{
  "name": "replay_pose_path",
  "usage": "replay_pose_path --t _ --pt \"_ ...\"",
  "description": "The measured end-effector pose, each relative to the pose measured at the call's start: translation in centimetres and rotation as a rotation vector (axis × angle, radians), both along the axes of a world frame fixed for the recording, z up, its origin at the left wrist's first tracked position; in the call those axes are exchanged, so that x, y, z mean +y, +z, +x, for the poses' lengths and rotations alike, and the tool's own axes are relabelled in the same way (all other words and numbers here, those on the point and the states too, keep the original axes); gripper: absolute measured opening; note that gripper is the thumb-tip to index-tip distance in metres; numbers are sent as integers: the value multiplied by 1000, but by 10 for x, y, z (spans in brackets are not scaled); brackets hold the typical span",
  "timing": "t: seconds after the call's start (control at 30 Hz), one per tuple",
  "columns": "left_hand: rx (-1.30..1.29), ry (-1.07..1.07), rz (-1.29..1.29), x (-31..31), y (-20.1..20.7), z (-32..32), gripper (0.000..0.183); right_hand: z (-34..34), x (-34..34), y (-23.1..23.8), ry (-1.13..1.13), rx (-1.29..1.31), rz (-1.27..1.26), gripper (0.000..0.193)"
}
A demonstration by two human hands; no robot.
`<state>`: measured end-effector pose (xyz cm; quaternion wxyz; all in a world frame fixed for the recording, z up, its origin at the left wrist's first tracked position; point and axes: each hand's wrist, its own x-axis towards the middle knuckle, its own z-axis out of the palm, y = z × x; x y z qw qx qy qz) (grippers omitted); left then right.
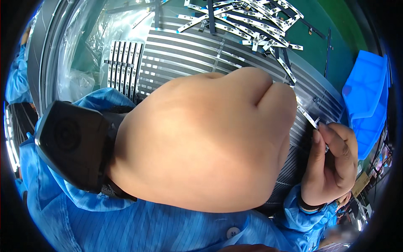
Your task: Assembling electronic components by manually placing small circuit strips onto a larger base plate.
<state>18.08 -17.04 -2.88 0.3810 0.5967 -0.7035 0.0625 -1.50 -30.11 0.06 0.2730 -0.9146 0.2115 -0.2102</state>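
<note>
Very near the camera, my left hand [205,138] shows its back and bent knuckles. Its fingers are hidden, so whether they hold anything cannot be seen. A black box-shaped device [69,145] is strapped to that wrist. At the right, thumb and fingers of my right hand [336,155] are closed in a pinch on the end of a thin silver strip [308,116]. The strip slants up and left from the fingertips, over a grey ribbed surface [180,54]. My left hand covers the middle of that surface.
Several similar silver and black strips [247,25] lie in a loose heap at the far side. An orderly row of strips [121,69] stands at the left beside clear plastic film [79,80]. A blue bin [367,96] is at the right of the green mat [319,54].
</note>
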Motion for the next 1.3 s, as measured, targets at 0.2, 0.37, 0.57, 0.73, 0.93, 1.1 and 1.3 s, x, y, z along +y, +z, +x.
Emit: replay_pose_path --t 0.2,0.37,0.57,0.73,0.93,1.1,1.3 --pt "1 37 -50 -10 5 -4 33 1 -1 0 23 1 -16 18" --pt "11 11 115 1 3 -2 29 -1 1 4 6 24 -24 18" --pt "-23 6 -116 -6 -3 0 27 -1 -1 5 13 39 -41 19" --pt "11 66 -160 -9 -3 -5 28 1 0 6 31 46 -38 19" --pt "-13 42 -88 -8 0 -3 28 0 0 5 17 46 -41 20" --pt "-2 12 19 1 -2 -2 28 0 0 4 4 41 -56 19" --pt "50 54 -29 -1 1 -3 27 1 1 4 -5 37 -47 19"
